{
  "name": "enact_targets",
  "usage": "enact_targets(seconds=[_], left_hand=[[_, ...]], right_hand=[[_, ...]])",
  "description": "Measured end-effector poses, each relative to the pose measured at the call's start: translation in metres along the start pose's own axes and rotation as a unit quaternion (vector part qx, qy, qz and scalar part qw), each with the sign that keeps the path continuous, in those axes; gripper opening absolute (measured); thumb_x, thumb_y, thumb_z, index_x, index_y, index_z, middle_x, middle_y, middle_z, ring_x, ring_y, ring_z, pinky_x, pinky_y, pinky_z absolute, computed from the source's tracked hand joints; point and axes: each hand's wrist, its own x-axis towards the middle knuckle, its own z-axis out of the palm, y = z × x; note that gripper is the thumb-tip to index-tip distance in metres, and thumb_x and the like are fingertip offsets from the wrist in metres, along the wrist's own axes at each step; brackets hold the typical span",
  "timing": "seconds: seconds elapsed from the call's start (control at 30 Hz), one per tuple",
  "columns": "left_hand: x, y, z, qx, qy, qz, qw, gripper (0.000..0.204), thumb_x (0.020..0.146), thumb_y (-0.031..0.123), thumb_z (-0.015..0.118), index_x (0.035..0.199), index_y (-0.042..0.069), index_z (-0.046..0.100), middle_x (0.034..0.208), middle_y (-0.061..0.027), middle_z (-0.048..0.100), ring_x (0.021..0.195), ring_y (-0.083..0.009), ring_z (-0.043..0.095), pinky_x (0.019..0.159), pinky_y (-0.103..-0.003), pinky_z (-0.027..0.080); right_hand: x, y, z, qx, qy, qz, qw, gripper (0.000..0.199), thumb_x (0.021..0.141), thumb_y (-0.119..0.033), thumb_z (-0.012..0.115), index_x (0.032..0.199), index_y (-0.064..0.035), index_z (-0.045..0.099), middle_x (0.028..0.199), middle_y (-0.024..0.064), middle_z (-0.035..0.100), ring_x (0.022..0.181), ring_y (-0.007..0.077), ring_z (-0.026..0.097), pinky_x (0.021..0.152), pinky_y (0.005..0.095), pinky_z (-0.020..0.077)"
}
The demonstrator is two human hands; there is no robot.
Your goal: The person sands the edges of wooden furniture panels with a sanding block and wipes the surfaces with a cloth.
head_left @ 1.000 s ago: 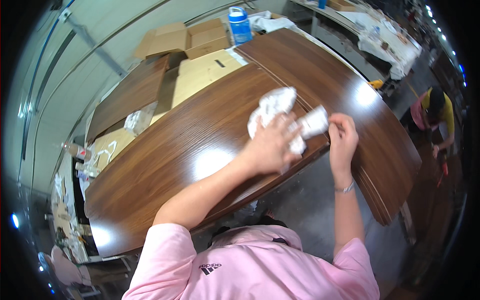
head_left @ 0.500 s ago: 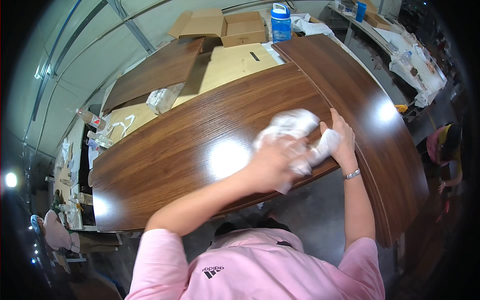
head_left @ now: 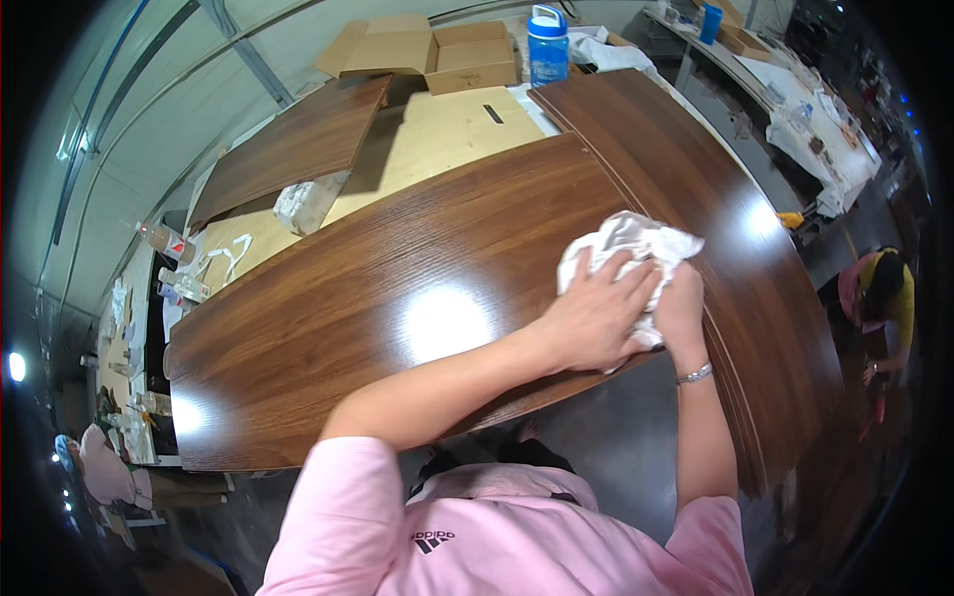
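A crumpled white cloth (head_left: pixel 628 236) lies bunched on the right end of a dark brown wood-grain panel (head_left: pixel 477 214). My left hand (head_left: pixel 601 313) presses down on it from the left, fingers slightly spread over its folds and gripping it. From the right, my right hand (head_left: pixel 681 310), with a metal band at the wrist, holds the cloth's edge; its fingertips are partly hidden in the fabric. Both hands sit close together near the panel's front edge. Against the right end of this panel rests a stack of similar brown panels (head_left: pixel 696 169), beside my right hand.
Farther back, another brown panel (head_left: pixel 293 144) is propped on a white wrapped block (head_left: pixel 308 202). An open cardboard box (head_left: pixel 472 58) and a blue bottle (head_left: pixel 548 50) stand at the back. Clear bottles (head_left: pixel 167 240) line the left. One person (head_left: pixel 879 288) is at right, another (head_left: pixel 107 467) at left.
My left hand has shifted right and slowed, coming close beside the right hand. The cloth, blurred and stretched before, is now bunched under both hands. The whole view has shifted slightly.
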Motion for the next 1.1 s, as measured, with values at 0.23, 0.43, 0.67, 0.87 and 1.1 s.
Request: enact_targets(seconds=[0.23, 0.43, 0.67, 0.87, 1.1], left_hand=[[-0.024, -0.199, -0.061, 0.069, 0.069, -0.354, 0.930, 0.044, 0.090, 0.036, 0.060, 0.129, 0.015, 0.062, 0.124, -0.0138, 0.064, 0.115, -0.0323, 0.059, 0.098, -0.045, 0.046], [-0.304, -0.262, -0.161, 0.202, 0.200, -0.536, 0.795, 0.042, 0.093, 0.037, 0.055, 0.130, 0.017, 0.062, 0.116, -0.0158, 0.068, 0.109, -0.0342, 0.064, 0.091, -0.047, 0.047], [-0.201, -0.169, -0.126, 0.018, 0.198, -0.456, 0.867, 0.049, 0.085, 0.024, 0.069, 0.133, 0.016, 0.062, 0.126, -0.0163, 0.063, 0.115, -0.0324, 0.060, 0.101, -0.044, 0.047], [-0.009, -0.120, -0.033, 0.059, 0.015, -0.112, 0.992, 0.046, 0.093, 0.041, 0.060, 0.136, 0.025, 0.059, 0.151, -0.0073, 0.045, 0.139, -0.0348, 0.039, 0.109, -0.063, 0.030], [-0.018, -0.183, -0.051, 0.106, 0.021, -0.300, 0.948, 0.054, 0.096, 0.052, 0.050, 0.143, 0.025, 0.051, 0.156, -0.0075, 0.038, 0.142, -0.0367, 0.036, 0.110, -0.066, 0.029]], right_hand=[[-0.006, -0.061, 0.007, -0.107, 0.029, 0.004, 0.994, 0.039, 0.088, -0.009, 0.062, 0.123, 0.0079, 0.060, 0.090, 0.0303, 0.068, 0.087, 0.0437, 0.068, 0.081, 0.0486, 0.0519], [-0.007, -0.052, 0.000, -0.113, 0.007, 0.037, 0.993, 0.044, 0.087, -0.014, 0.066, 0.123, 0.0090, 0.060, 0.090, 0.0312, 0.068, 0.087, 0.0425, 0.069, 0.082, 0.0480, 0.0526], [-0.007, -0.047, 0.005, -0.199, 0.042, -0.007, 0.979, 0.050, 0.088, -0.020, 0.067, 0.127, 0.0096, 0.057, 0.110, 0.0307, 0.067, 0.103, 0.0430, 0.066, 0.091, 0.0485, 0.0511], [-0.009, -0.050, 0.017, -0.236, 0.046, -0.018, 0.971, 0.050, 0.090, -0.024, 0.064, 0.127, 0.0079, 0.056, 0.113, 0.0290, 0.066, 0.106, 0.0431, 0.064, 0.092, 0.0494, 0.0504], [-0.003, -0.045, 0.016, -0.203, 0.024, -0.034, 0.978, 0.046, 0.091, -0.029, 0.063, 0.126, 0.0004, 0.058, 0.111, 0.0283, 0.067, 0.103, 0.0440, 0.064, 0.088, 0.0488, 0.0499]])
